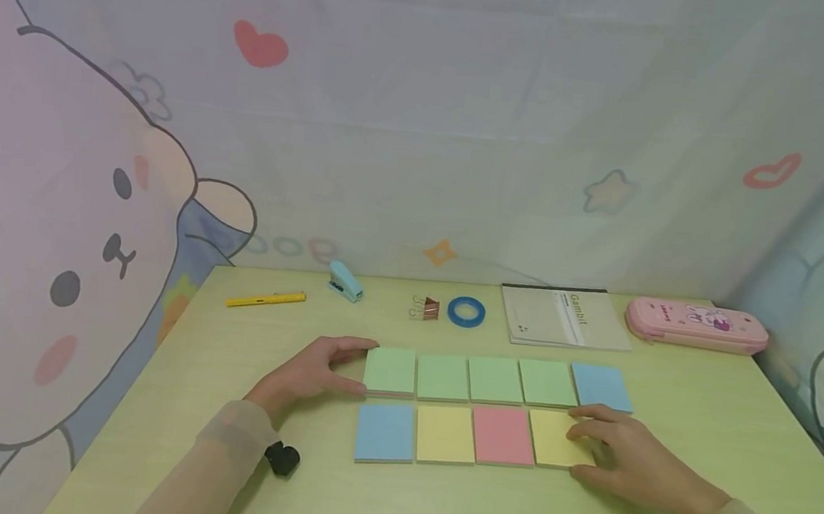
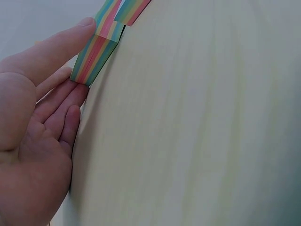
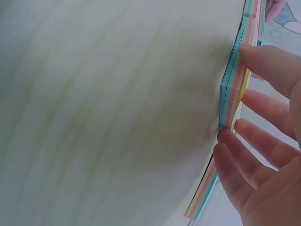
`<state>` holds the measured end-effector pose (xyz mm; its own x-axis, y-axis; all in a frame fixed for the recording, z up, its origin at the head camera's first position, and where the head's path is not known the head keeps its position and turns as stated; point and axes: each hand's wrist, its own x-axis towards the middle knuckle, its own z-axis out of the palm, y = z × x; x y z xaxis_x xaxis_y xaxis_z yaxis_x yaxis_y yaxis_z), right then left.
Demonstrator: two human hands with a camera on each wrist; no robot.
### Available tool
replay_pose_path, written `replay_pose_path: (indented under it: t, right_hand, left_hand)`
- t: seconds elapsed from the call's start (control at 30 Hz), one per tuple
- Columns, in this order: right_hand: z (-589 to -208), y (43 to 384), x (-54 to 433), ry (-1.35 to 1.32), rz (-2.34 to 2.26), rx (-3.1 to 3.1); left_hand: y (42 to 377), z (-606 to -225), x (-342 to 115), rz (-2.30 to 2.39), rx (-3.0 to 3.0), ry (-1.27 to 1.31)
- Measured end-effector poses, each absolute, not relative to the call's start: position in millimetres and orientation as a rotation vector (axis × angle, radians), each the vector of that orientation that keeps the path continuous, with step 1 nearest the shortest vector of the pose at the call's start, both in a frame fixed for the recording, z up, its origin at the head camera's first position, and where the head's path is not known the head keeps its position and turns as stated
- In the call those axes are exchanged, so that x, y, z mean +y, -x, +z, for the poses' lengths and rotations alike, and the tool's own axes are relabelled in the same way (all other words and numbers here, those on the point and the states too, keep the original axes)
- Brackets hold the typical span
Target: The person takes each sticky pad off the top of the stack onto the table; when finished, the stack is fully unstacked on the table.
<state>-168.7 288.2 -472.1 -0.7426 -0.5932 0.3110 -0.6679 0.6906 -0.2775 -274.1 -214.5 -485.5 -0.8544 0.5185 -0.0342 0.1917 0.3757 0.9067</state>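
Square sticky note pads lie in two rows on the table. In the head view, my left hand [image 1: 317,371] is at the left end of the far row and holds a green sticky note pad [image 1: 390,371], thumb at its near corner, index finger at its far corner. My right hand [image 1: 632,460] grips the yellow sticky note pad [image 1: 553,439] at the right end of the near row, its thumb on the near edge. Between the ends are a blue pad [image 1: 385,433], another yellow pad [image 1: 445,435] and a pink pad [image 1: 503,436]. Striped pad edges [image 2: 94,59] show in the left wrist view.
Behind the rows lie a yellow pen [image 1: 266,299], a blue stapler [image 1: 345,282], a binder clip [image 1: 431,308], a blue tape roll [image 1: 466,312], a notebook [image 1: 564,317] and a pink pencil case [image 1: 696,326]. A blue pad [image 1: 602,387] ends the far row. A printed cloth [image 1: 426,124] hangs behind.
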Motion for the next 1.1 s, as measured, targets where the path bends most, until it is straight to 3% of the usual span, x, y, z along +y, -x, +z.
replay_pose_path:
  t: [0.73, 1.1]
  right_hand:
    - [-465.2, 169.8, 284.3, -0.991, 0.547, -2.730]
    - [-436.6, 194.8, 226.5, -0.928, 0.707, -2.711]
  left_hand:
    - [274.3, -486.2, -215.1, 1.469, 2.330, -0.637]
    - [275.6, -487.1, -214.4, 1.484, 2.308, -0.623]
